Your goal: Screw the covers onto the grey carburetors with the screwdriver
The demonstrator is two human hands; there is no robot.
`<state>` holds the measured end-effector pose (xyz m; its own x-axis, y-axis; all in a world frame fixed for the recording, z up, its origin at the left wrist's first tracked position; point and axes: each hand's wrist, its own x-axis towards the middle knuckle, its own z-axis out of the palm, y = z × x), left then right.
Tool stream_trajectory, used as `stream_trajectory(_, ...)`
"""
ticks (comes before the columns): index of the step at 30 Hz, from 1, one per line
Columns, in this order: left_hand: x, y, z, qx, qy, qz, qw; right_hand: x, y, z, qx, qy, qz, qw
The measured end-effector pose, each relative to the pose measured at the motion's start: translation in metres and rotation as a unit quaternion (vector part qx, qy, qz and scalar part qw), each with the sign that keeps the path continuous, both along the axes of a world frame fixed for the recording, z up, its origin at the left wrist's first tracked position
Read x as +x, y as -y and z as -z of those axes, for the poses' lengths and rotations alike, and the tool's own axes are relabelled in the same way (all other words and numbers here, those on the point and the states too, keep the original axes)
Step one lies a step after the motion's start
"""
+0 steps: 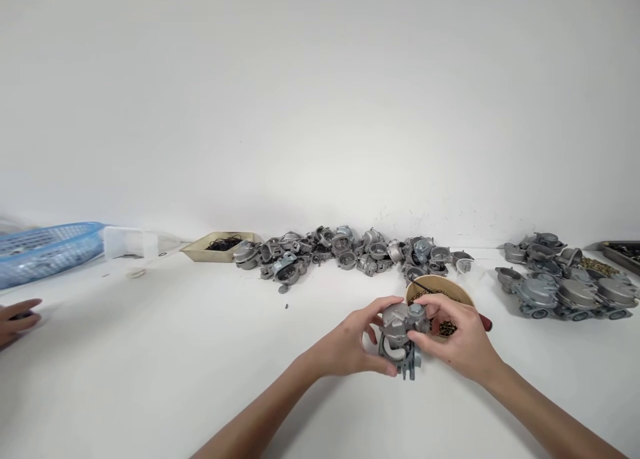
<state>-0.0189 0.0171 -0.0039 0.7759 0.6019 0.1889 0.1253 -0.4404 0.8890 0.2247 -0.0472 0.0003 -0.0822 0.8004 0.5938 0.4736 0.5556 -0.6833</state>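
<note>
Both my hands hold one grey cast-metal part (399, 337) just above the white table (200, 366). My left hand (353, 344) wraps its left side, thumb below and fingers curled over the top. My right hand (453, 336) pinches the part's upper right with its fingertips. Directly behind my right hand stands a round tan bowl (440, 289) with small dark brassy pieces in it, partly hidden by my fingers.
A long heap of similar grey metal parts (350, 252) lies along the wall, a second heap (565, 282) at the right. A beige tray (220, 246) of black rings, a blue basket (45, 249) and a clear box (125, 242) sit left. Another person's hand (15, 319) rests at the left edge.
</note>
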Motion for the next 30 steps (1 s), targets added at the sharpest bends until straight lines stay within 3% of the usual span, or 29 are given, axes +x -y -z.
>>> stream_trajectory(7, -0.007, -0.004, 0.001, 0.026, -0.028, -0.001, 0.999, 0.002, 0.004, -0.002, -0.032, 0.105, -0.055, 0.992)
stream_trajectory(14, 0.001, 0.001, -0.013, 0.066, -0.025, 0.022, 0.997, 0.008, 0.005, -0.008, -0.054, 0.189, -0.123, 0.973)
stream_trajectory(18, -0.002, -0.001, -0.012, 0.093, -0.033, 0.02, 0.995, 0.011, 0.002, -0.011, -0.012, 0.207, -0.149, 0.967)
stream_trajectory(23, -0.013, -0.008, -0.01, 0.213, -0.083, -0.019, 0.973, 0.013, -0.002, -0.009, 0.035, 0.253, -0.128, 0.958)
stream_trajectory(26, -0.016, -0.008, -0.014, 0.288, -0.046, -0.013, 0.957, 0.013, -0.003, -0.009, 0.057, 0.258, -0.107, 0.959)
stream_trajectory(30, -0.011, -0.002, -0.016, 0.278, 0.025, 0.037, 0.96, 0.015, -0.003, -0.012, 0.088, 0.237, -0.081, 0.964)
